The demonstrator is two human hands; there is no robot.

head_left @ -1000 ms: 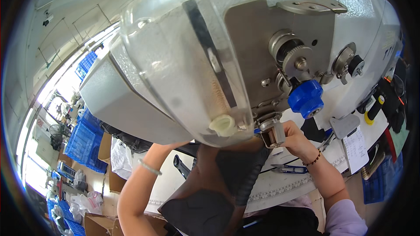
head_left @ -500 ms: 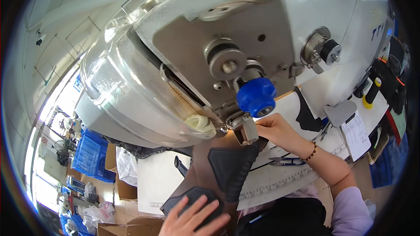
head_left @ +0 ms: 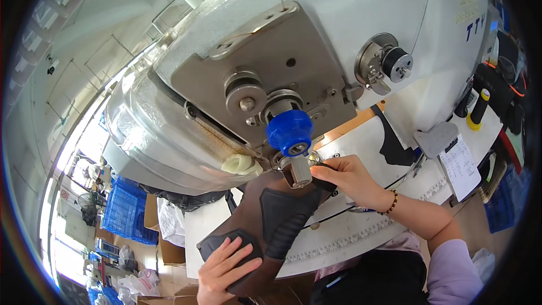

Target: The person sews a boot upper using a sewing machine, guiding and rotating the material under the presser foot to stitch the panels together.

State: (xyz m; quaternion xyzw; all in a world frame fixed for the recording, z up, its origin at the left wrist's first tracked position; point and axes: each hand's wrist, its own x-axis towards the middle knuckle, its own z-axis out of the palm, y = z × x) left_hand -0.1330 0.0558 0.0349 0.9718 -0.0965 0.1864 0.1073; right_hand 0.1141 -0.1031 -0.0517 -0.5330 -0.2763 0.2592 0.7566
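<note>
A brown boot upper (head_left: 247, 210) with black padded panels, one of them ridged, lies on the white table under the head of a large sewing machine (head_left: 186, 135). My left hand (head_left: 223, 271) grips its near left edge, fingers over a black panel and thumb out of sight. Close beside the metal presser part (head_left: 300, 172), my right hand (head_left: 351, 179) pinches the upper's black far edge between thumb and fingers. Above that part sits a blue knob (head_left: 289, 133). The needle tip and the stitching spot are hidden behind the metal.
A measuring tape (head_left: 367, 236) runs along the table's curved front edge. Farther right are a black cut piece (head_left: 395, 142), a grey plate (head_left: 437, 139), a written sheet (head_left: 459, 170) and a dark thread spool (head_left: 479, 110). Blue crates (head_left: 129, 212) stand to the left.
My left hand, spread over the panel before, has closed in on the upper's edge. The upper and the right hand have shifted slightly in view, which has itself turned.
</note>
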